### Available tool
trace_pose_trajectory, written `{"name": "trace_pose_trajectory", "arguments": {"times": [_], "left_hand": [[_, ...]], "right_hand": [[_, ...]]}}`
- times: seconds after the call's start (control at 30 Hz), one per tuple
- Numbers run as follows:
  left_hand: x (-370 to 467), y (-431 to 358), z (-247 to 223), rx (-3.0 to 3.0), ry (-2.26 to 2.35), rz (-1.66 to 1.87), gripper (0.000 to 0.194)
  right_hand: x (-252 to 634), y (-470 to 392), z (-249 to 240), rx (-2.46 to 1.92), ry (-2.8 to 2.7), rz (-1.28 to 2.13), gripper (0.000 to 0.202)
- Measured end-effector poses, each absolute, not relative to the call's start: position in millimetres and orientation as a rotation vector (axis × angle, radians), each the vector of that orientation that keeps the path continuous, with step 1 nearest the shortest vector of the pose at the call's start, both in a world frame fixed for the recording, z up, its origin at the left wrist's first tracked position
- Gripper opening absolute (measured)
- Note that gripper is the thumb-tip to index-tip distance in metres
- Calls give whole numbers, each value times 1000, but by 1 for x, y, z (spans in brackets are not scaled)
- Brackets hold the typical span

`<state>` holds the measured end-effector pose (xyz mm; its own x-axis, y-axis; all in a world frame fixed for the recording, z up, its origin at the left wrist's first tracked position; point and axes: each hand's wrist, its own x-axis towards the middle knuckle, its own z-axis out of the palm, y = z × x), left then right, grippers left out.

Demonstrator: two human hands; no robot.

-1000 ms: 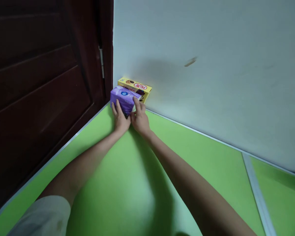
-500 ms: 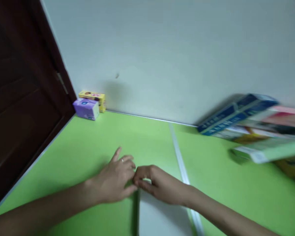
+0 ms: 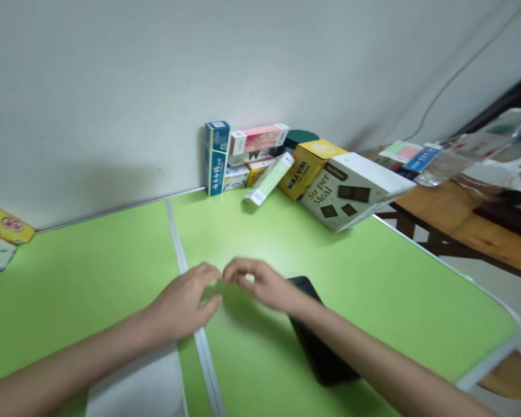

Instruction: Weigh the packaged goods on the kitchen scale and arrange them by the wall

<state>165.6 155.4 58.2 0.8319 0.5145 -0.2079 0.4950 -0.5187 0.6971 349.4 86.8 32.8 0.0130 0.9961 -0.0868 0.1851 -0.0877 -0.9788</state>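
My left hand [image 3: 184, 304] hovers over the green table [image 3: 125, 255], near the metal seam, its thumb and fingers apart with nothing between them. Just right of it is my right hand [image 3: 260, 284], its fingers curled towards the thumb; whether a small thing is pinched there I cannot make out. The fingertips of both hands nearly meet. A white flat object [image 3: 141, 385] lies below my left forearm. Under my right forearm is a black flat device [image 3: 319, 347], partly covered by the arm.
Against the wall stand a blue box [image 3: 217, 159], a pink box [image 3: 260, 139], a leaning pale green box [image 3: 269, 180], a yellow box [image 3: 304, 171] and a white Super Meal box [image 3: 351, 191]. A yellow pack [image 3: 8, 225] sits far left. Beyond the right edge is a cluttered wooden table [image 3: 460, 214].
The view has swung right, bringing the black device and the whole box group into sight. Both hands now hover right of the white object, and my left fingers are less spread.
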Motion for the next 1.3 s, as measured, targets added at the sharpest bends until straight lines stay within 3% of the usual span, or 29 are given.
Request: {"name": "trace_pose_trajectory", "arguments": {"times": [0.1, 0.2, 0.37, 0.53, 0.63, 0.77, 0.93, 1.07, 1.3], "left_hand": [[250, 191, 42, 2158, 868, 202, 58], [332, 224, 22, 2115, 1056, 398, 72], [415, 262, 2, 2066, 1149, 438, 61], [425, 272, 1, 2065, 1094, 398, 58], [389, 261, 7, 2127, 1063, 404, 59], [293, 236, 18, 2362, 1034, 372, 66], [152, 201, 34, 2648, 1001, 422, 53], [66, 166, 38, 2748, 1122, 433, 53], [-11, 111, 15, 2867, 1208, 778, 61]], "right_hand": [[423, 121, 16, -1493, -757, 997, 14], [480, 147, -3, -1501, -560, 888, 17], [520, 167, -20, -1420, -396, 932, 29], [524, 173, -27, -1328, -350, 1006, 28], [523, 166, -23, -1288, -366, 1028, 14], [510, 145, -12, -1261, -525, 1087, 25], [447, 120, 6, -1288, -879, 1266, 32], [369, 96, 28, -1316, -1343, 1542, 37], [284, 58, 40, -1485, -1833, 1174, 38]]}}
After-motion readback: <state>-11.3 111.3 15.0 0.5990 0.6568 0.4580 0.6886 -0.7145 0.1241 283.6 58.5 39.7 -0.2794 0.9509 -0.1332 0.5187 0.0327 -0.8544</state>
